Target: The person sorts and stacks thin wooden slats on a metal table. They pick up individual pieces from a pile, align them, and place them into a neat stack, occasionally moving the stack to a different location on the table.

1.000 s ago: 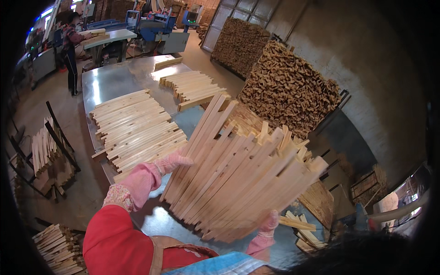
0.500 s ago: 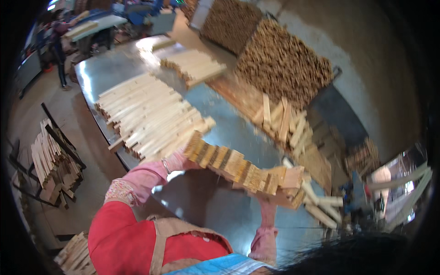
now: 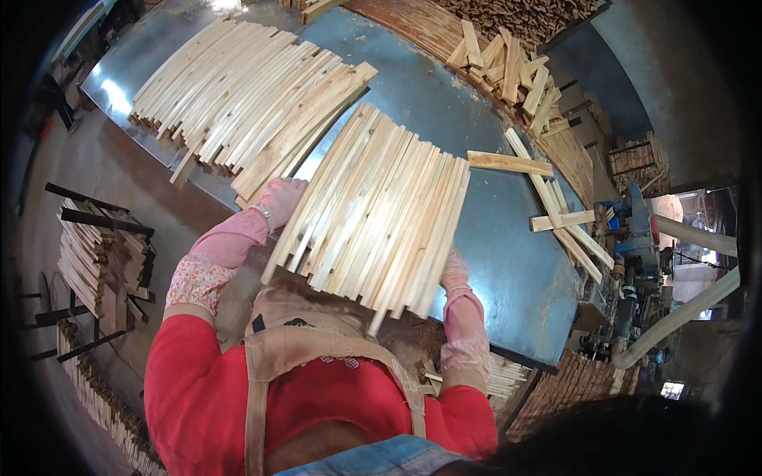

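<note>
A row of pale wooden strips (image 3: 373, 214) lies flat, side by side, on the near part of the metal table (image 3: 516, 301), its near ends reaching past the edge toward my apron. My left hand (image 3: 280, 200), in a pink glove, presses against the row's left side. At the right side my right hand (image 3: 455, 270), gloved alike, is closed against the outer strip, its fingers partly hidden. Together they squeeze the row between them. Just beyond my left hand, a second row of strips (image 3: 238, 95) lies on the table, a wider board (image 3: 305, 127) along its near side.
Loose strips (image 3: 556, 214) lie crossed at the table's right. A heap of short pieces (image 3: 508, 67) rests on a brown board at the far edge. Racks of strips (image 3: 103, 262) stand on the floor at left. A machine with pipes (image 3: 635, 270) stands at right.
The held strips, earlier raised with their end faces toward me, now lie flat with their long faces up. Both hands have moved to the row's sides, and the view has shifted.
</note>
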A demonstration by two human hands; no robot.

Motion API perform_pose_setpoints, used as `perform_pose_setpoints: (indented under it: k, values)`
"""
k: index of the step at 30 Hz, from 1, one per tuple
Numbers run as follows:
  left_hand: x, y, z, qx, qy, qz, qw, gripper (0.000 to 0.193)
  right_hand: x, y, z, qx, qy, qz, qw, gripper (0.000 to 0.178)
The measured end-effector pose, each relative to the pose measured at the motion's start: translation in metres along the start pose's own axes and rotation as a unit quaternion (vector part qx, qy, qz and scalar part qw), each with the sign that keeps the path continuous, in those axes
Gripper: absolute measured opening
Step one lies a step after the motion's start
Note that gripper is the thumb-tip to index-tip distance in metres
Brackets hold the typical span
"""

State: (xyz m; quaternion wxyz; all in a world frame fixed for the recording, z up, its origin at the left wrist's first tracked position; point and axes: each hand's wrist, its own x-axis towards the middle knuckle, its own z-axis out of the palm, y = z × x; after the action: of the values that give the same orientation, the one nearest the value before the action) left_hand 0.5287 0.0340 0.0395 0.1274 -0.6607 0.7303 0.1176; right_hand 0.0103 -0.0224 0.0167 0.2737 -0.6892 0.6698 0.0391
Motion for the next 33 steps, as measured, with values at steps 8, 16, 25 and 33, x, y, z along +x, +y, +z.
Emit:
perform_pose_setpoints:
  k: [8,16,25,33]
  values:
    - [-0.063,0.009,0.012,-0.391,-0.059,-0.131,0.909,0.050,-0.083,-0.013,0.092,0.483,0.126,0.101,0.861,0.061]
    - [-0.016,0.017,-0.030,-0.498,-0.028,-0.279,0.821,0.065,-0.030,-0.056,0.071,0.551,0.059,0.051,0.831,0.061]
    - [0.020,0.060,0.009,-0.251,0.130,-0.395,0.874,0.087,0.024,-0.031,0.063,0.431,-0.043,-0.065,0.899,0.053]
    - [0.104,0.262,-0.015,-0.350,0.319,-0.178,0.863,0.082,0.042,-0.021,0.003,0.204,-0.190,-0.100,0.955,0.071]
